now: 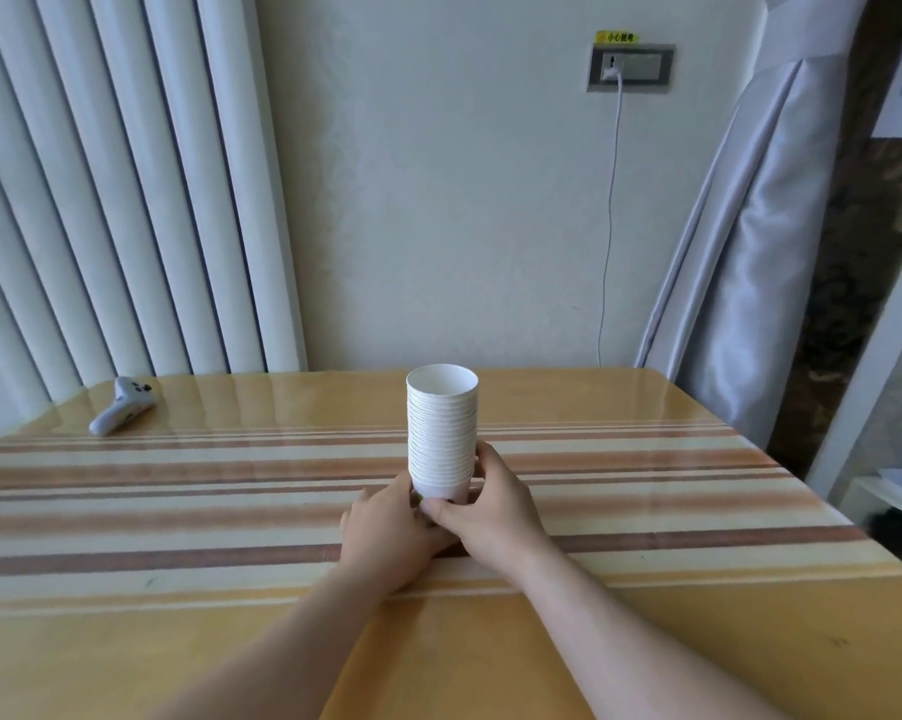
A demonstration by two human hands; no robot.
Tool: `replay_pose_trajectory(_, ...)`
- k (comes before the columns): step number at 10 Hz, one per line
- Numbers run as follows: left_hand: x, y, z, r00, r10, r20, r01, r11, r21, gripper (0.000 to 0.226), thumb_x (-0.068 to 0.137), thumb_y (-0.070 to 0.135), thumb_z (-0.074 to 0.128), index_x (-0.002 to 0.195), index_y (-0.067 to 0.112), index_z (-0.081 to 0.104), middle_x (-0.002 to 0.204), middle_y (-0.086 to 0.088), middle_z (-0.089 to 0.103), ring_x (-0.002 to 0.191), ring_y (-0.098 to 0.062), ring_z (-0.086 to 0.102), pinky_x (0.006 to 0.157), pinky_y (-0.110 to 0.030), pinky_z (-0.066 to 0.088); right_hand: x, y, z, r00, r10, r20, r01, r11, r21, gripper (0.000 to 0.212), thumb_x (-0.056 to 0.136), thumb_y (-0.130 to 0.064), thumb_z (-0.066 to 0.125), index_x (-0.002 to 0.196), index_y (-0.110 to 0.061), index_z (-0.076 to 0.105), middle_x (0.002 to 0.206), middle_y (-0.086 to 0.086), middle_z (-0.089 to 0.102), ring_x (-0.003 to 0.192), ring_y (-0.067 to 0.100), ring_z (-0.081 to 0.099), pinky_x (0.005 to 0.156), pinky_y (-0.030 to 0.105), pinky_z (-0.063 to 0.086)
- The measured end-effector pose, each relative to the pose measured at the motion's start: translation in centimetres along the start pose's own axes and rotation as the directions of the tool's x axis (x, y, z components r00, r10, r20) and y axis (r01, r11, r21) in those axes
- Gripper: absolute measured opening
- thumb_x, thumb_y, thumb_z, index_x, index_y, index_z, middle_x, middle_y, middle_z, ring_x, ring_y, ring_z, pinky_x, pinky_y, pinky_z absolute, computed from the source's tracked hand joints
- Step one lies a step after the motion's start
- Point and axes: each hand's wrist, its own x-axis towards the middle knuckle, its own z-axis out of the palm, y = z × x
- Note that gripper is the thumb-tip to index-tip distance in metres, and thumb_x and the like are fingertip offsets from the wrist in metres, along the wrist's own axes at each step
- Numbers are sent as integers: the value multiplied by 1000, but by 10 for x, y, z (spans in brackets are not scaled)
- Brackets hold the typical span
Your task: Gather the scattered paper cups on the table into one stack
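One tall stack of white paper cups (441, 428) stands upright in the middle of the striped table (179, 511), mouth up. My left hand (386, 527) holds the stack's base from the left, fingers curled round the bottom cup. My right hand (490, 506) grips the same base from the right, its thumb across the front. Both hands hide the lowest cup's foot. No loose cups show anywhere on the table.
A white handheld controller (121, 405) lies at the table's far left. Behind stand a white radiator (101, 200) and a wall with a socket and hanging cable (611, 215). A grey curtain (750, 252) hangs at right.
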Motion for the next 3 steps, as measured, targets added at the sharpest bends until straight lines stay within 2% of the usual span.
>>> replay_pose_trajectory(1, -7, 1, -9, 994, 32, 107, -35, 999, 28, 55, 68, 72, 67, 113, 41, 56, 108, 20, 74, 116, -25, 65, 98, -42, 52, -2, 1, -5, 998, -36, 48, 41, 993, -113, 75, 74, -45, 88, 139, -46, 51, 123, -28, 69, 102, 4, 72, 88, 37, 63)
replay_pose_trajectory(2, -18, -16, -22, 983, 57, 177, -60, 998, 13, 69, 77, 63, 71, 135, 35, 50, 124, 11, 71, 119, -22, 65, 99, -38, 53, -17, 13, -19, 993, -24, 112, 61, 937, -345, 88, 79, -63, 80, 155, -44, 39, 149, -20, 60, 132, 14, 62, 105, 35, 53)
replay_pose_trajectory(3, -43, -40, -36, 977, 61, 205, -94, 984, 151, 77, 81, 70, 62, 150, 36, 52, 147, 15, 57, 143, -17, 50, 114, -34, 42, -46, 30, -37, 977, -26, 212, 159, 751, -640, 97, 84, -92, 43, 160, -33, 44, 169, -13, 39, 156, 15, 35, 125, 35, 31)
